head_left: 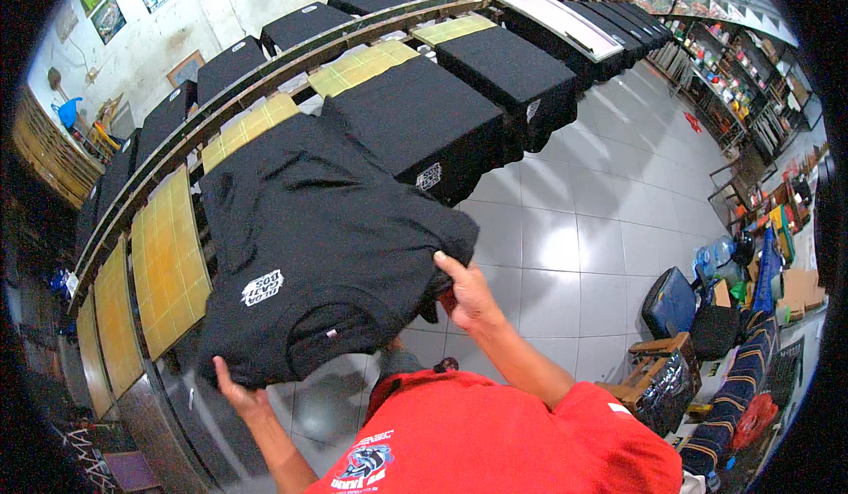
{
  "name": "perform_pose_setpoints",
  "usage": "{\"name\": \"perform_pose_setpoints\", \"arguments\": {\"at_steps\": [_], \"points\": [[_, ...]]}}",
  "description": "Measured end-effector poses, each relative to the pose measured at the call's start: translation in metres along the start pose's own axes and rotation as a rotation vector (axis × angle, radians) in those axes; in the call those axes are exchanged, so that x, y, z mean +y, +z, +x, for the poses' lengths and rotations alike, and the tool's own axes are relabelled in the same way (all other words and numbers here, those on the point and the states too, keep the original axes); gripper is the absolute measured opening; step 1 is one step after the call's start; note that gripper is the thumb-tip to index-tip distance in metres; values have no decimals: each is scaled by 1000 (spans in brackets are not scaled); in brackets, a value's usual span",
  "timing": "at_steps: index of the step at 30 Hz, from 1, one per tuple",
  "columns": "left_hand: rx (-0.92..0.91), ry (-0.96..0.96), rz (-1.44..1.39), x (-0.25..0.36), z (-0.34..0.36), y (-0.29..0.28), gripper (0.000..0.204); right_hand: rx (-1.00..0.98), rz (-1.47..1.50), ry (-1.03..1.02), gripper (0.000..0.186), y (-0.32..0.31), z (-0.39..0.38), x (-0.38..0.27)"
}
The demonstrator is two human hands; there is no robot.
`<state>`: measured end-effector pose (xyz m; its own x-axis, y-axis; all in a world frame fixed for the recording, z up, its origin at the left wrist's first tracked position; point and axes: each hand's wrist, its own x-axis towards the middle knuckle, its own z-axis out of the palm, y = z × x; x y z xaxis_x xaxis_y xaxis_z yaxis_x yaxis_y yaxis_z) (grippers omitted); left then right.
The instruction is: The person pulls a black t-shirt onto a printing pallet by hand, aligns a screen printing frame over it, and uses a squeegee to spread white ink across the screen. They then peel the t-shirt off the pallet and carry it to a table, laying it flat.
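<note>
A black T-shirt (353,220) stretches between my two hands, its far part lying over the long printing rack. A small white print (262,288) shows on its chest, and the round collar with a pale neck label (332,333) is towards me. At the shirt's near left edge, my left hand (240,392) grips the cloth with the thumb up and the fingers mostly hidden beneath. My right hand (473,298) holds the right side near a sleeve, thumb on top, the other fingers partly under the fabric.
Bare yellowish boards (168,260) stand left of the shirt. More black shirts (415,119) cover boards farther along the rack, where a white-framed screen (565,24) also lies. Grey floor tiles (552,309) run to the right, towards a wooden stool (658,379) and crowded shelves (738,79).
</note>
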<state>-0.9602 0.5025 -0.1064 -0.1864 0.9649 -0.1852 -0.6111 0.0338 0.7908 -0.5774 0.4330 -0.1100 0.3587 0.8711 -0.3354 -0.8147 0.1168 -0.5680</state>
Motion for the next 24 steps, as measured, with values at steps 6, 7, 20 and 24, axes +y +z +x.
{"name": "perform_pose_setpoints", "arguments": {"at_steps": [6,7,20,24], "points": [[319,341,10,78,-88,123,56,-89,12,-175,42,35,-77,-127],[303,377,41,84,-79,141,54,-121,-2,-256,44,45,-78,-151],[-605,252,53,103,162,406,21,-767,-645,-697,24,202,209,-401],[-413,406,81,103,194,481,29,-695,-719,-669,24,239,263,-437]]}}
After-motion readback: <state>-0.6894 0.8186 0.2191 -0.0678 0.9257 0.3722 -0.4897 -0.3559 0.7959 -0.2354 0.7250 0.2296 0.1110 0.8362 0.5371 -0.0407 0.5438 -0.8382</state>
